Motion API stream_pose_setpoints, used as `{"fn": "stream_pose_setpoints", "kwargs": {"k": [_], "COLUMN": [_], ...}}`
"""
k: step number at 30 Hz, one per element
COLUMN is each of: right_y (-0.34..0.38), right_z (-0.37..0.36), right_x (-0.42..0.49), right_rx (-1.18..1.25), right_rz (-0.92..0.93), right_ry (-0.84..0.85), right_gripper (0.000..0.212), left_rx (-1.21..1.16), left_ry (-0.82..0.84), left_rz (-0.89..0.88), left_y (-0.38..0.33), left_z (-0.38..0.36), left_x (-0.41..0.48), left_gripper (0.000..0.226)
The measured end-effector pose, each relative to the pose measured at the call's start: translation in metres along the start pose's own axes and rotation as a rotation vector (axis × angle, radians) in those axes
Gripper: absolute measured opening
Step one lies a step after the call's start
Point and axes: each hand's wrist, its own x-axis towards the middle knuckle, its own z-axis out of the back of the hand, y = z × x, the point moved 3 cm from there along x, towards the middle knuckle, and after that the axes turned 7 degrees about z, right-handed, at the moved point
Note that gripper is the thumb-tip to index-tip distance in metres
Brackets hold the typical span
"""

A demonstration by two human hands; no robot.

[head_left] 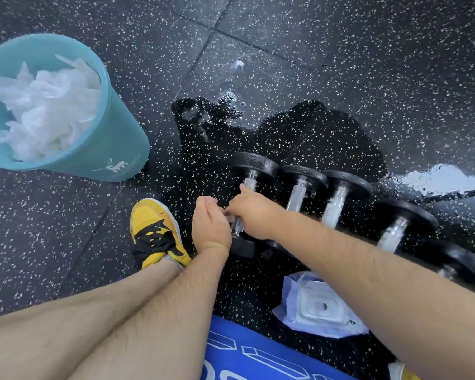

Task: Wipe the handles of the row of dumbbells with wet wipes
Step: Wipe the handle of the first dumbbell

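Several black dumbbells with chrome handles lie side by side on the speckled rubber floor. My right hand [254, 215] grips the handle of the leftmost dumbbell [249, 183], with the index finger stretched along the bar. My left hand [210, 229] is curled right beside it, and its fingertips pinch a small pale scrap [227, 214] that looks like a wet wipe. Most of that wipe is hidden between the hands. To the right, the handles of the second dumbbell [296, 197], the third dumbbell [333, 207] and the fourth dumbbell [392, 234] lie bare. My right forearm partly covers a further dumbbell [461, 259].
A teal bin [115, 133] full of crumpled white wipes [47, 111] stands at the left. A wet-wipe pack [318, 311] lies on the floor under my right forearm. My yellow shoe [157, 231] is left of the dumbbells, a blue mat [258, 357] lies below. The floor [285, 133] behind the dumbbells is wet.
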Motion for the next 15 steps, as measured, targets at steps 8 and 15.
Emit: {"fn": "stream_pose_setpoints", "kwargs": {"k": [8,15], "right_y": [0.008,0.01], "right_z": [-0.022,-0.041], "right_x": [-0.019,-0.039], "right_rx": [0.43,0.618], "right_rz": [-0.055,-0.189], "right_ry": [-0.142,-0.354], "right_gripper": [0.031,0.045], "left_rx": [-0.006,0.011], "left_ry": [-0.007,-0.011], "left_rz": [0.002,-0.01], "left_y": [0.001,0.001], "left_z": [0.0,0.001], "left_x": [0.0,-0.001], "left_gripper": [0.028,0.026]}}
